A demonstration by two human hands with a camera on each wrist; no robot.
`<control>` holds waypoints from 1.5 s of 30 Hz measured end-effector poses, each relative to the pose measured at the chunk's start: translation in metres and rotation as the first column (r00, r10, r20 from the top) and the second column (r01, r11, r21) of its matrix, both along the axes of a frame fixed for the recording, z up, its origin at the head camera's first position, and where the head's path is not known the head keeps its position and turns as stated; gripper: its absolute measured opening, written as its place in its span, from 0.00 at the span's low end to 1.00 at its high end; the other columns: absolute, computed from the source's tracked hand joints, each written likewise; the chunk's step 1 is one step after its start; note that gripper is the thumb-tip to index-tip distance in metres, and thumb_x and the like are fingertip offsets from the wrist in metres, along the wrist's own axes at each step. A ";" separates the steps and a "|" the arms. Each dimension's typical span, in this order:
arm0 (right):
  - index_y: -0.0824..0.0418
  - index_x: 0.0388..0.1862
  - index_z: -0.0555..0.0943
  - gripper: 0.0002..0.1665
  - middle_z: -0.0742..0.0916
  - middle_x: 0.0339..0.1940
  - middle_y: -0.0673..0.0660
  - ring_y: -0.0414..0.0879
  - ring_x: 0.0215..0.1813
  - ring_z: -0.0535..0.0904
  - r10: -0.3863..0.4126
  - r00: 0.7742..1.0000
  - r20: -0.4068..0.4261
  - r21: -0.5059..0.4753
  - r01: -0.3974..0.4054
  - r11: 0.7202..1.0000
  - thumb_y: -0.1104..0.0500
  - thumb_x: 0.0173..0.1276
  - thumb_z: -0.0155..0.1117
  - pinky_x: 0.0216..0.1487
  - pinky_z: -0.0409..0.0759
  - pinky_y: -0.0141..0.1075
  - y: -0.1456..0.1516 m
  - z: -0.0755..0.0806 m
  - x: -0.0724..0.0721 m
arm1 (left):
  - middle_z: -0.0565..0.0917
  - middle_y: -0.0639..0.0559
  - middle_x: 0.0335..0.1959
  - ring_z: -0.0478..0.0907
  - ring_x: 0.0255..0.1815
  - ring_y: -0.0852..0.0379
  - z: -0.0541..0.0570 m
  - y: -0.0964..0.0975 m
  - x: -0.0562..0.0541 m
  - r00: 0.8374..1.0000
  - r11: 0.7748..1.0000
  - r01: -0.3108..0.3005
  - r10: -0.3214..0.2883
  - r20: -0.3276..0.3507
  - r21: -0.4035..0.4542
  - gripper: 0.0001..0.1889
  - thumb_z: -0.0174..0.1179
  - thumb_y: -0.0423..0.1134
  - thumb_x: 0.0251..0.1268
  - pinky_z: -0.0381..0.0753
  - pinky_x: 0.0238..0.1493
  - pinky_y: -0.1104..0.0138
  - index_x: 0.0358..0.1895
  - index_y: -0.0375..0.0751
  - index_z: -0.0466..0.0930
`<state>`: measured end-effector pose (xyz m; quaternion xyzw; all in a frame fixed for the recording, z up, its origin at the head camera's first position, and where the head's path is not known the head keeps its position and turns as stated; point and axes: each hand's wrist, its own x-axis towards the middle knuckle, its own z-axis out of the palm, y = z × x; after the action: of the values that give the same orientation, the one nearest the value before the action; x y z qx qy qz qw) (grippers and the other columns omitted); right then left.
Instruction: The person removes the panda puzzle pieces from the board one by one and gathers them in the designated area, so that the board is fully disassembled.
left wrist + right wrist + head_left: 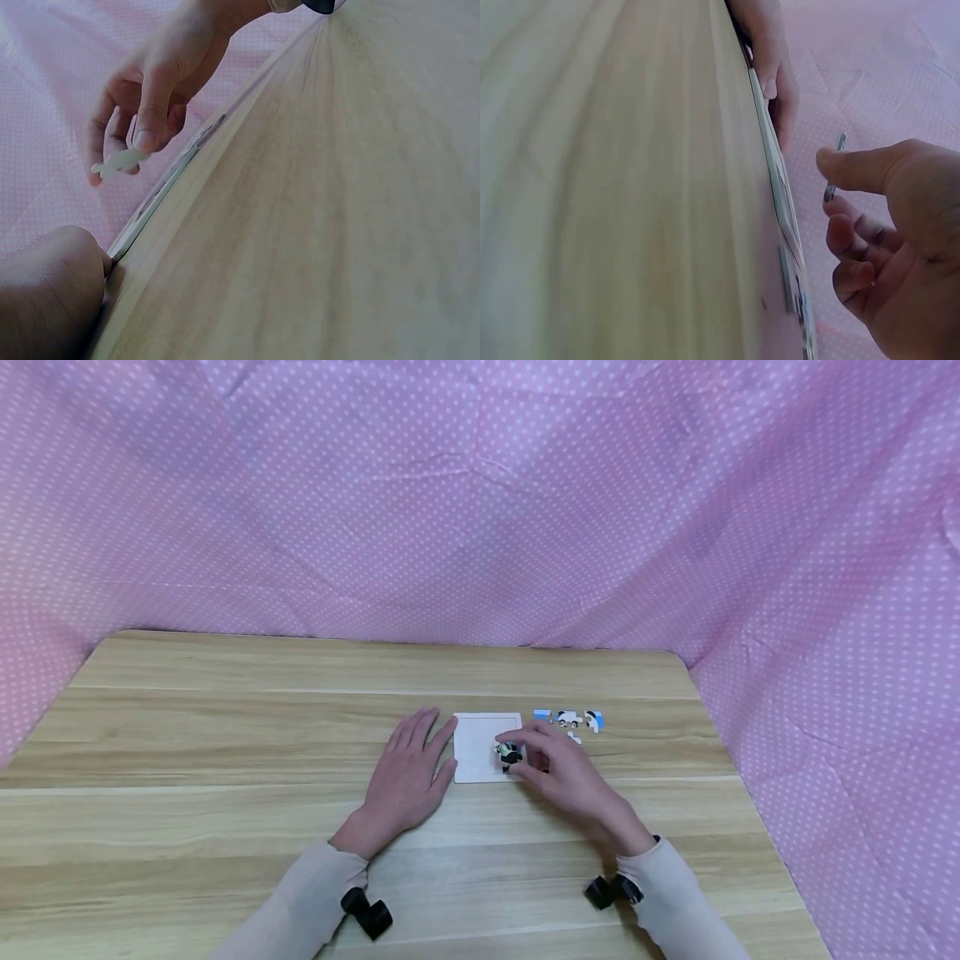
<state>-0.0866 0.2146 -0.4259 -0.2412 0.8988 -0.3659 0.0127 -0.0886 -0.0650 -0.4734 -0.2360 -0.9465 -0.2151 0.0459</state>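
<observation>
A white puzzle board [474,760] with a thin border lies flat on the table. My left hand [408,777] rests on the wood at its left side, fingers straight and spread, thumb and fingertips right at the edge. Between thumb and fingers, my right hand [566,772] pinches a jigsaw puzzle piece [509,753] with a black, white and pale green print. In the left wrist view that puzzle piece [120,161] shows its pale underside, raised above the board. From the right wrist camera the piece [835,169] appears edge-on at the thumb tip.
Several loose puzzle pieces [568,718], printed blue, white and black, lie to the right of the board, partly behind my right hand. Pink dotted cloth [480,527] hangs behind the wooden table [225,735]. Black wrist devices [367,914] sit at both sleeves.
</observation>
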 end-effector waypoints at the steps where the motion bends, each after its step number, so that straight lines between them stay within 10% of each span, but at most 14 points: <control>1: 0.49 0.69 0.89 0.29 0.84 0.48 0.49 0.41 0.37 0.75 0.001 1.000 -0.003 -0.006 -0.001 1.000 0.66 0.72 0.80 0.36 0.77 0.33 0.002 0.000 0.000 | 0.64 0.33 0.86 0.55 0.89 0.35 0.000 0.000 0.000 1.000 1.000 -0.001 0.001 0.005 -0.002 0.33 0.50 0.50 0.87 0.50 0.91 0.43 0.86 0.39 0.66; 45: 0.58 0.68 0.89 0.34 0.87 0.52 0.53 0.38 0.33 0.74 -0.078 0.994 -0.075 -0.008 0.078 0.997 0.74 0.62 0.82 0.30 0.76 0.30 0.095 -0.018 0.028 | 0.64 0.34 0.86 0.56 0.89 0.35 -0.002 0.000 0.000 1.000 1.000 0.004 -0.004 -0.008 0.015 0.33 0.49 0.50 0.87 0.51 0.90 0.43 0.86 0.39 0.66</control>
<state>-0.0583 0.3097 -0.4441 -0.2196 0.9064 -0.3590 -0.0359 -0.0890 -0.0652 -0.4758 -0.2383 -0.9442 -0.2215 0.0511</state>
